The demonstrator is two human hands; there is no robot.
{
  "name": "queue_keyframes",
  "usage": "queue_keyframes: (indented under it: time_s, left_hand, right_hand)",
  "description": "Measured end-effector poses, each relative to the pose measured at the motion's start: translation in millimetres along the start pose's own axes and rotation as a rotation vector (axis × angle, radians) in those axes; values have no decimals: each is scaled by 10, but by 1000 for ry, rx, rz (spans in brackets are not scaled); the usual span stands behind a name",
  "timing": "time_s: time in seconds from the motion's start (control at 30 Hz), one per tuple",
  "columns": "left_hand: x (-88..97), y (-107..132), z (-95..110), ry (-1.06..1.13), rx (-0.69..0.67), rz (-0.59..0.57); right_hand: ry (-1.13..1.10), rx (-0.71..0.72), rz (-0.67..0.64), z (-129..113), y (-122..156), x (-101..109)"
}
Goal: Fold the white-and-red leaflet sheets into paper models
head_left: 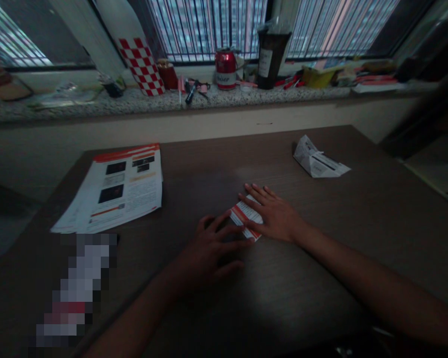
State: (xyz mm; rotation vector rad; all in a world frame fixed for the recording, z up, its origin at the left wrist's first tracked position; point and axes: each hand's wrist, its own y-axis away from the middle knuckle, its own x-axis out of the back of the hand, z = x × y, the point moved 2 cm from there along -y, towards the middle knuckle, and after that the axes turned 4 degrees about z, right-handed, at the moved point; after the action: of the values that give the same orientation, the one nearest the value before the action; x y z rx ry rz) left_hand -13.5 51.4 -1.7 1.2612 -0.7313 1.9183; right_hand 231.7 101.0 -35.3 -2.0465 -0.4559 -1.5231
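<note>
A small folded piece of paper (247, 213), white with orange-red bands and printed text, lies flat on the dark wooden table (224, 169). Over its right part rests my right hand (274, 215), palm down with the fingers stretched out. My left hand (218, 246) reaches in from the lower left with its fingers spread, the tips touching or just over the paper's lower left edge. The fingers cover parts of the paper, so its full outline is hidden.
A folded paper shape (317, 161) stands at the back right. Printed sheets (134, 189) lie on the left, above a pixelated item (78, 288). Along the granite sill (134, 107) are a checkered bottle (144, 64), a red can (226, 69) and a dark cup (269, 59).
</note>
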Motion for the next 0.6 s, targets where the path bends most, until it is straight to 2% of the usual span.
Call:
queue_keyframes:
  time_s: [0.17, 0.33, 0.6]
  left_hand:
    - [-18, 2, -3, -7, -3, 11]
    - [-28, 5, 2, -25, -9, 68]
    - [-50, 4, 3, -90, -7, 73]
  right_hand:
    - [-16, 1, 5, 6, 8, -12]
    - [-66, -56, 65, 53, 4, 29]
    - [-192, 139, 58, 32, 201, 288]
